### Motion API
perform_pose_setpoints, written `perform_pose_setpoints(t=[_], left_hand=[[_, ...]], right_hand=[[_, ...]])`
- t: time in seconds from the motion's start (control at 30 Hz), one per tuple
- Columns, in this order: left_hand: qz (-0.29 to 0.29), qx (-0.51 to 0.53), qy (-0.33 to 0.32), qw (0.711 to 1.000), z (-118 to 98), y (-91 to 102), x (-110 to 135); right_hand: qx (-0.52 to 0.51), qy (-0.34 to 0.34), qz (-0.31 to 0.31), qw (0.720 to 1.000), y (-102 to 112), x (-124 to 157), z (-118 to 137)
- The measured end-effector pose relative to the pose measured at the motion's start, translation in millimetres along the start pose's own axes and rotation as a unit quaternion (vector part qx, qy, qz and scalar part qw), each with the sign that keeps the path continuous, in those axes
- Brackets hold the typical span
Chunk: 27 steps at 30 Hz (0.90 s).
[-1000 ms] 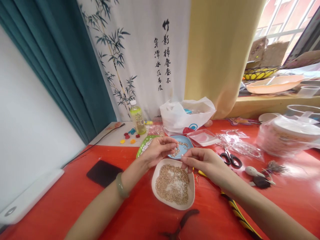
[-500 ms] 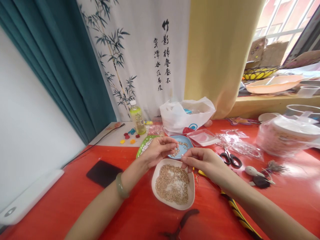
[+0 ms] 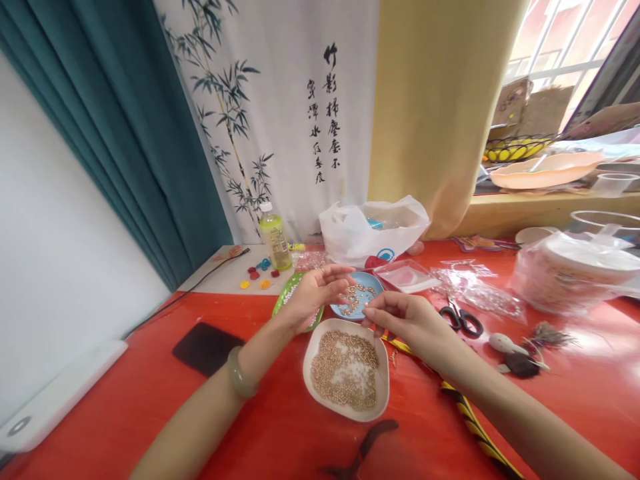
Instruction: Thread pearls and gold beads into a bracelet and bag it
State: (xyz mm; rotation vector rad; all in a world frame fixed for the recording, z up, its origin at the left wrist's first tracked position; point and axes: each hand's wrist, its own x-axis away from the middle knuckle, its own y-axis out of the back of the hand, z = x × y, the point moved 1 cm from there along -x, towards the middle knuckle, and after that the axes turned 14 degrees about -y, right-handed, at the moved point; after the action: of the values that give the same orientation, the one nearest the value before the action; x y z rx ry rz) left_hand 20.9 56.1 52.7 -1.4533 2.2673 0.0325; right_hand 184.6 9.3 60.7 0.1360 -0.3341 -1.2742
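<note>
My left hand (image 3: 316,293), with a pale green bangle (image 3: 241,373) on its wrist, hovers over the green dish (image 3: 280,300) of white beads and the near edge of the blue plate (image 3: 370,281). Its fingers are stretched out, the thumb apart from them. My right hand (image 3: 396,316) is pinched shut just above the far right rim of the white bowl (image 3: 311,400); what sits between thumb and forefinger is too small to name. Small gold beads (image 3: 345,393) cover much of the bowl's floor. More gold pieces (image 3: 356,299) lie on the blue plate.
Black-handled scissors (image 3: 461,319) and a keyring (image 3: 520,360) lie to the right. A black phone-like slab (image 3: 207,348) is at left, dark pliers (image 3: 367,447) in front. Behind stand a bottle (image 3: 275,237) and a white plastic bag (image 3: 370,233). A yellow-black strap (image 3: 470,420) passes under my right arm.
My left hand has gone from a pinch to outstretched fingers and shifted slightly up and left. My right hand keeps its pinch, almost in the same spot.
</note>
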Motion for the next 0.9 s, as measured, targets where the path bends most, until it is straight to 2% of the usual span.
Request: perform_pose_setpoints(t=[0.1,0.17,0.23,0.4,0.6,0.9], left_hand=[[-0.017,-0.098,-0.035,0.994,5,8.4,-4],[-0.018,-0.198,-0.067,0.978,12,15.7,-7],[0.002,-0.292,-0.087,0.953,20,22.6,-9],[0.071,-0.471,-0.059,0.877,34,33.7,-10],[0.095,-0.560,-0.060,0.821,35,37.9,-8],[0.162,-0.611,-0.067,0.772,37,36.1,-6]], right_hand=[[-0.001,0.017,-0.022,1.000,3,0,1],[0.007,0.024,-0.046,0.999,4,1,3],[0.014,0.027,-0.068,0.997,6,2,7],[0.016,0.039,-0.090,0.995,8,3,10],[0.010,0.050,-0.101,0.994,11,2,6],[0.022,0.058,-0.093,0.994,13,-2,4]])
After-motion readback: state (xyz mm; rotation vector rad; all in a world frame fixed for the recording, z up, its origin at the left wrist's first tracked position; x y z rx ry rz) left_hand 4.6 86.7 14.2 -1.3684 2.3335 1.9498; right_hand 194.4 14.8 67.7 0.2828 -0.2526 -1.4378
